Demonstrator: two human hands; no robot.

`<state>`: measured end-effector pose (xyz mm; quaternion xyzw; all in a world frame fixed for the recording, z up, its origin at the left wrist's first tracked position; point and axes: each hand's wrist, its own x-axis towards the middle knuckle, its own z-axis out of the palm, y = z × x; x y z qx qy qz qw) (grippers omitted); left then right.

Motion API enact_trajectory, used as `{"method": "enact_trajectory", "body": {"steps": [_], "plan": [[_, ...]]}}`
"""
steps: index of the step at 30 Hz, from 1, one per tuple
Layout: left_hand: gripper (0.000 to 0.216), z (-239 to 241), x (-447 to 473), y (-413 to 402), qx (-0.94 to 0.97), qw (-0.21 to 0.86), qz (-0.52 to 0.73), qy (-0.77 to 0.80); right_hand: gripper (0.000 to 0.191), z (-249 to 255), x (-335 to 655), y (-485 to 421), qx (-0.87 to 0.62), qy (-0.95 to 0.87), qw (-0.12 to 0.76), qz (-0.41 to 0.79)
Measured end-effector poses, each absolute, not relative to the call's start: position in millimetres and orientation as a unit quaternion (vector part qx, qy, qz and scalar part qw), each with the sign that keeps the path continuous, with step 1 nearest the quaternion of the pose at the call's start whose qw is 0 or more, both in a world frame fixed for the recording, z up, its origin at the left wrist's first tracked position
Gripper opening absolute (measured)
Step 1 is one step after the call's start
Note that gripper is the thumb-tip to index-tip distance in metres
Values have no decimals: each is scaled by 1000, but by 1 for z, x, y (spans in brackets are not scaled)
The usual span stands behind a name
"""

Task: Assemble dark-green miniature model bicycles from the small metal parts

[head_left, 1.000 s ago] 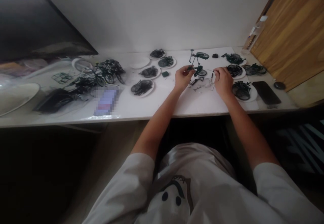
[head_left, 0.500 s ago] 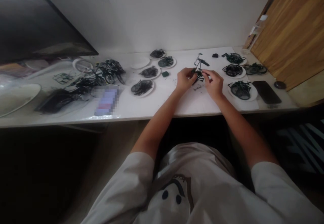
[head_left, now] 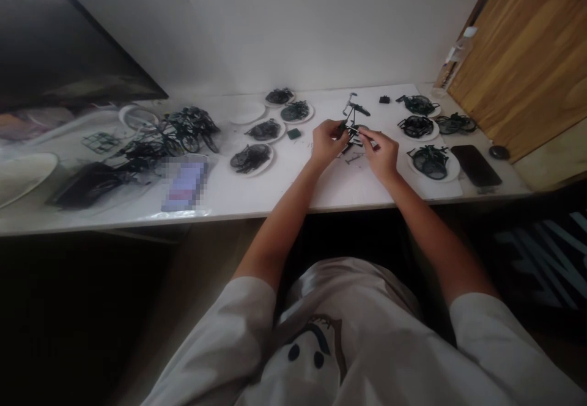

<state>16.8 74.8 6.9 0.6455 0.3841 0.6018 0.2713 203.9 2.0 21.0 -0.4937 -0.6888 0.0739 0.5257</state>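
Note:
My left hand (head_left: 329,142) pinches a small dark model bicycle part between thumb and fingers, above the white table. Close beside it, my right hand (head_left: 381,151) has its fingertips closed around the end of a thin, light-coloured piece (head_left: 353,129) that reaches toward the left fingers. Its exact kind is too small to make out. Just behind the hands lies a dark model bicycle frame (head_left: 358,109) with a handlebar-like end. Under the fingers sit more dark parts, partly hidden, and thin grey pieces (head_left: 354,158) lie on the tabletop.
White plates with dark model bicycle parts stand left (head_left: 270,160) and right (head_left: 452,170). A small green block (head_left: 294,133) is left of my hands. Assembled model bicycles (head_left: 192,128) crowd the far left near a phone (head_left: 186,183). A black phone (head_left: 477,166) lies right.
The view has shifted slightly, so the table things appear further left. Both hands stay close together, and the thin light piece between the fingertips now shows more clearly.

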Motion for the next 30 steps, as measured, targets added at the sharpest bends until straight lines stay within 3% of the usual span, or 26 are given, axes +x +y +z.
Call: {"method": "enact_trajectory", "body": {"steps": [13,30], "plan": [[34,-1,20,75,676,218,565,420,53,14,207,7,-453,-698,552,57],[30,6,22,70,687,196,538,447,41,11,208,10,-429,-709,560,29]]}}
